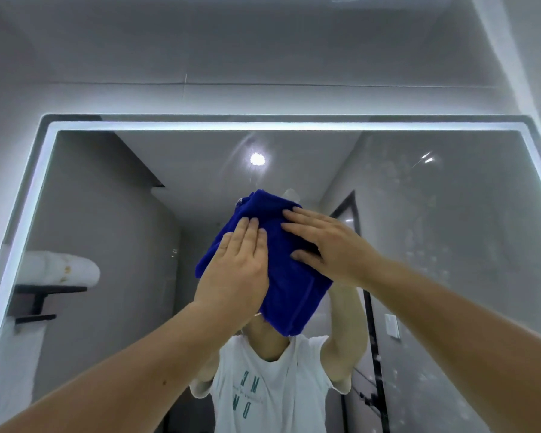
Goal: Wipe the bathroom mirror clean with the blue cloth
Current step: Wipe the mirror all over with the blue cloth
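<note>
A folded blue cloth (289,285) lies flat against the bathroom mirror (113,220) near its middle. My left hand (238,267) presses on the cloth's left part with straight fingers pointing up. My right hand (328,245) presses on its upper right part, fingers spread toward the left. Both palms cover much of the cloth. Pale spots and smears show on the glass at the right (419,229).
The mirror has a lit white border (278,125) and hangs on a grey tiled wall (263,57). Reflected in it are a person in a white T-shirt (269,389), a shelf with a rolled white towel (57,270), a ceiling light (257,159) and a dark door frame (369,307).
</note>
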`<action>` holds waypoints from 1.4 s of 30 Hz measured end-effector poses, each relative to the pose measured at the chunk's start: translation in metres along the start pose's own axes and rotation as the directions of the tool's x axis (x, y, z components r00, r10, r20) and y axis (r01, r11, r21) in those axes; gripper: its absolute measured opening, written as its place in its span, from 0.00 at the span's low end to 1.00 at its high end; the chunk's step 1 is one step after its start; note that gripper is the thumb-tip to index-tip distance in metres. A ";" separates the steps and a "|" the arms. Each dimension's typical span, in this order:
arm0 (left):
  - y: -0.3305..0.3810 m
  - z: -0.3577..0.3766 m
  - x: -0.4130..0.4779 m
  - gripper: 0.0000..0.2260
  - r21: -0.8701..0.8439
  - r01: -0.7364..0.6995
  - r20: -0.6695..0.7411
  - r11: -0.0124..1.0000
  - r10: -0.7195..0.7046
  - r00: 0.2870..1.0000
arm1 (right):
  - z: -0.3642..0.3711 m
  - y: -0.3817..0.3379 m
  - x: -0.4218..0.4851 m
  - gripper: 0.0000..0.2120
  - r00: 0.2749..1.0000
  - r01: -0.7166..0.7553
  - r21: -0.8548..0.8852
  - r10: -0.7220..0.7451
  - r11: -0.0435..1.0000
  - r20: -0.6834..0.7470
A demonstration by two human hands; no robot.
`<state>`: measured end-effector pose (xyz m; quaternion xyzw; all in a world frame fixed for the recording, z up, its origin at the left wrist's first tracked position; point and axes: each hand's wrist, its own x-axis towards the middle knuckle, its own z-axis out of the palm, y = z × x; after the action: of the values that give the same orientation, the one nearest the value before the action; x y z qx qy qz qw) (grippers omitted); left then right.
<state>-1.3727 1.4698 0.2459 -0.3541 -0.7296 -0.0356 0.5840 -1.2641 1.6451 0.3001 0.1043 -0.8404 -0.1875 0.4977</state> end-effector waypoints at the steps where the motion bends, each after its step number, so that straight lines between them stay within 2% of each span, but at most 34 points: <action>1: 0.004 -0.001 0.000 0.26 0.033 -0.003 0.013 0.999 0.002 1.000 | 0.002 0.003 -0.004 0.24 0.999 -0.003 -0.010 0.003 1.000 -0.049; 3: 0.013 -0.004 0.000 0.26 0.100 -0.019 0.038 0.995 0.015 0.999 | 0.005 0.004 -0.010 0.21 0.993 -0.012 -0.012 0.010 1.000 -0.118; 7: 0.030 -0.004 0.008 0.23 0.116 -0.019 0.079 0.993 0.010 0.997 | 0.003 0.002 -0.011 0.21 0.995 -0.002 -0.025 -0.001 1.000 -0.103; 8: 0.035 -0.004 0.010 0.24 0.096 0.027 0.059 0.995 -0.032 0.998 | 0.002 0.002 -0.011 0.21 0.996 0.000 -0.020 -0.002 1.000 -0.088; 11: 0.049 -0.002 0.011 0.28 -0.064 0.282 -0.007 0.957 -0.283 0.959 | -0.001 0.005 -0.014 0.22 0.999 0.004 -0.013 -0.004 1.000 -0.050; 13: 0.058 0.004 0.012 0.31 -0.092 0.339 -0.022 0.936 -0.342 0.939 | -0.001 0.006 -0.020 0.22 0.999 0.008 -0.017 -0.009 1.000 -0.032; 18: 0.062 0.011 0.019 0.31 -0.088 0.323 -0.078 0.942 -0.330 0.941 | -0.007 0.003 -0.038 0.24 1.000 -0.003 0.016 0.003 1.000 0.001; 21: 0.061 0.018 0.020 0.31 -0.069 0.262 -0.144 0.963 -0.269 0.952 | -0.019 -0.001 -0.041 0.24 0.994 -0.076 -0.075 0.070 0.994 -0.085; 26: 0.059 0.023 0.035 0.31 -0.096 0.267 -0.156 0.959 -0.279 0.948 | -0.037 -0.007 -0.048 0.29 0.969 -0.202 -0.170 0.171 0.965 -0.177; 33: 0.033 0.008 0.116 0.32 -0.117 0.255 -0.179 0.960 -0.273 0.945 | -0.046 0.002 -0.061 0.32 0.949 -0.285 -0.182 0.250 0.941 -0.194; 35: 0.025 0.000 0.144 0.35 -0.123 0.251 -0.176 0.960 -0.270 0.947 | -0.050 0.008 -0.068 0.33 0.940 -0.294 -0.154 0.256 0.943 -0.226; 38: 0.020 -0.018 0.180 0.45 -0.231 0.318 -0.171 0.920 -0.360 0.917 | -0.057 0.014 -0.086 0.30 0.922 -0.306 -0.125 0.262 0.944 -0.285; 40: 0.023 -0.027 0.193 0.47 -0.258 0.379 -0.164 0.889 -0.427 0.889 | -0.061 0.021 -0.099 0.28 0.914 -0.310 -0.120 0.261 0.943 -0.310; 42: 0.028 -0.028 0.194 0.45 -0.226 0.383 -0.173 0.895 -0.424 0.889 | -0.062 0.026 -0.110 0.27 0.913 -0.320 -0.117 0.273 0.940 -0.303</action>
<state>-1.3469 1.5704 0.4149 -0.2407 -0.7123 -0.2631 0.6046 -1.1567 1.6957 0.2499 -0.0402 -0.7484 -0.1613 0.6420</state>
